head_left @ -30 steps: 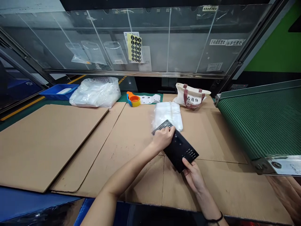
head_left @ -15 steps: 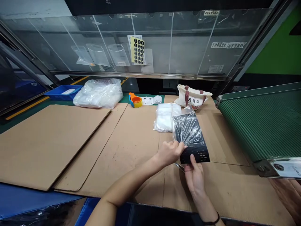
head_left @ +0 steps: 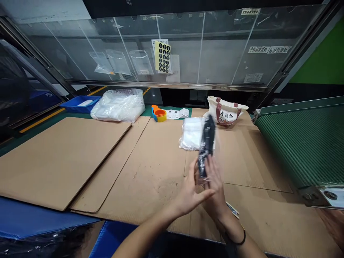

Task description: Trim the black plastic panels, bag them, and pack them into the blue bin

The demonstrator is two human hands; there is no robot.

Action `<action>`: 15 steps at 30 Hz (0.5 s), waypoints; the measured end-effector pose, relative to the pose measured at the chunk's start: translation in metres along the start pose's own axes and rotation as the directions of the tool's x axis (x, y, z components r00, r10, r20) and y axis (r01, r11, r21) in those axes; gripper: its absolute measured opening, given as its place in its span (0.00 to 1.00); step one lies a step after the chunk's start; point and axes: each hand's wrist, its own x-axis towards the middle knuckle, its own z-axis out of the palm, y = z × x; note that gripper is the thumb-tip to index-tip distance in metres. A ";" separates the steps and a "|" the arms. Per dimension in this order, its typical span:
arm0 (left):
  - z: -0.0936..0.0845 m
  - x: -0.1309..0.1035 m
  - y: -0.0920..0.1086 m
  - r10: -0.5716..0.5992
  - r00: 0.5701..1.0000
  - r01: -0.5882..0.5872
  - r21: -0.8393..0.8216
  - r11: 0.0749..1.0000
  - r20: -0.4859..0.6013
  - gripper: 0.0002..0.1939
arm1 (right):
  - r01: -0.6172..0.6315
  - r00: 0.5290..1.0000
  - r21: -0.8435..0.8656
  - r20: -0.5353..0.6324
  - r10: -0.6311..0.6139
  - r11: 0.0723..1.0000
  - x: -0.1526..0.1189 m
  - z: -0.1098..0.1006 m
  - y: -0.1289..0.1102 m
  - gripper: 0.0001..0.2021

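A black part in a clear plastic bag (head_left: 207, 141) stands narrow side towards me, blurred by motion, over the cardboard. My left hand (head_left: 191, 195) is against its lower left side, thumb spread to the right. Pressed along the lower right side is my right hand (head_left: 214, 182), its fingers stretched upward. Both palms hold the bagged part between them. Just behind it lies a stack of clear bags (head_left: 191, 133). A metal tool with a pale handle (head_left: 232, 210), perhaps a cutter, is partly hidden beside my right wrist.
Cardboard sheets (head_left: 64, 154) cover the table. Along the back are a blue tray (head_left: 80, 104), a large plastic bundle (head_left: 118, 105), a tape dispenser (head_left: 159, 114), a paper strip (head_left: 177, 114) and a cloth bag (head_left: 227, 111). A green conveyor (head_left: 306, 139) stands at the right.
The black part has turned from flat-facing to edge-on, and the bag now reaches around its lower end. My left hand has opened from its pinch; my right hand has moved up along the side.
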 end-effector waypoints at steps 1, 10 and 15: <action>-0.001 -0.003 -0.005 -0.140 0.987 0.126 -0.151 0.980 -0.081 0.38 | 0.147 0.987 -0.115 0.087 -0.138 0.982 0.002 0.007 0.000 0.21; -0.068 -0.038 -0.029 -0.624 0.527 0.133 -0.669 0.732 -0.578 0.27 | 0.642 0.663 -0.048 0.535 -0.523 0.765 -0.002 0.051 -0.033 0.19; -0.124 -0.058 -0.030 -0.645 0.379 0.464 -0.467 0.753 -0.663 0.26 | 0.557 0.732 -0.126 0.541 -0.414 0.821 0.009 -0.003 -0.043 0.16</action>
